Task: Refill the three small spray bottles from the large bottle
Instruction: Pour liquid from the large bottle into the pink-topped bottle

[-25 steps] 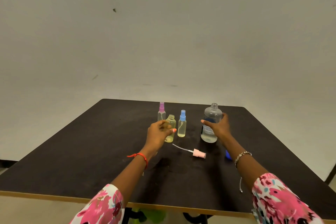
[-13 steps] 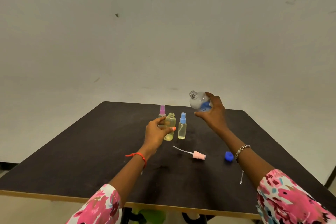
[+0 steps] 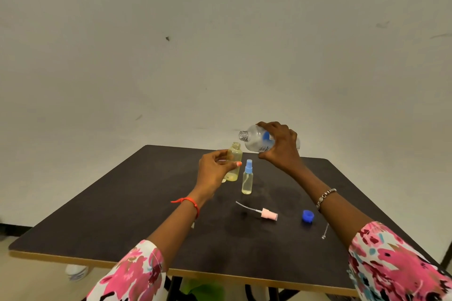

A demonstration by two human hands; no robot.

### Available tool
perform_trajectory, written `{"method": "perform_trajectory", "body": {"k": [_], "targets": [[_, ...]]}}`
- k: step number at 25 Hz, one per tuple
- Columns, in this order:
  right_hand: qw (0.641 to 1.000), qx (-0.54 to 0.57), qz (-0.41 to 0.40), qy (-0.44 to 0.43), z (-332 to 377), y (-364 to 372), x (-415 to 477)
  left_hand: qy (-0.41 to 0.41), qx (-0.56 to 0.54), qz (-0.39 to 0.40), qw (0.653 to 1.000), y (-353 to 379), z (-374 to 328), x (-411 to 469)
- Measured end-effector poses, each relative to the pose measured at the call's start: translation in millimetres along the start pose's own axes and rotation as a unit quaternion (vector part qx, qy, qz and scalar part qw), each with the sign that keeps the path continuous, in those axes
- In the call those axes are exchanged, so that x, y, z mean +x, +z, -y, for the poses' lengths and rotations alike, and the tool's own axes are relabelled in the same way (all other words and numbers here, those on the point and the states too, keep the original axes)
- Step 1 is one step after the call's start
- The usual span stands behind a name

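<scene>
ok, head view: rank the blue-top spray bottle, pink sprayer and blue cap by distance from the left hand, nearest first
1. blue-top spray bottle: upright, just right of the left hand
2. pink sprayer: lying flat, further right and closer to the person
3. blue cap: farthest right of the three

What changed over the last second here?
The right hand lifted the large bottle off the table and tipped it, mouth towards the open small bottle, which the left hand holds, apparently raised a little. The blue-topped bottle, pink spray head and blue cap stayed put.
</scene>
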State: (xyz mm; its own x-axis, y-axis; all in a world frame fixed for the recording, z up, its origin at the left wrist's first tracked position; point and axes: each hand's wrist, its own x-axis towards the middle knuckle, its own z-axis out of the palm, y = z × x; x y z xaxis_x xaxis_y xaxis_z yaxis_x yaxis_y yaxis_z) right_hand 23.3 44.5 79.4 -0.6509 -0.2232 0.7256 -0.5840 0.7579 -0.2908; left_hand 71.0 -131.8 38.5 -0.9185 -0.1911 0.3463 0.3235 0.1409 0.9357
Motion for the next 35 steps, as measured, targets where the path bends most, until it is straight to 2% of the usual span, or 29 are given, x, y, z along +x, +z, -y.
{"method": "perform_trajectory", "body": {"k": [5,20,35], "targets": [[0.998,-0.036,0.006,-0.041,6.0,-4.6,5.5,0.005,0.001,0.003,1.0,-2.3,-4.3,-2.4],[0.993,-0.076,-0.012,-0.089,11.5,-7.9,9.6,-0.008,0.002,-0.001,1.0,-8.8,-7.9,-6.4],[0.992,-0.077,-0.008,-0.098,12.3,-6.9,9.6,-0.002,0.005,0.005,1.0,-11.7,-8.2,-9.5]]}}
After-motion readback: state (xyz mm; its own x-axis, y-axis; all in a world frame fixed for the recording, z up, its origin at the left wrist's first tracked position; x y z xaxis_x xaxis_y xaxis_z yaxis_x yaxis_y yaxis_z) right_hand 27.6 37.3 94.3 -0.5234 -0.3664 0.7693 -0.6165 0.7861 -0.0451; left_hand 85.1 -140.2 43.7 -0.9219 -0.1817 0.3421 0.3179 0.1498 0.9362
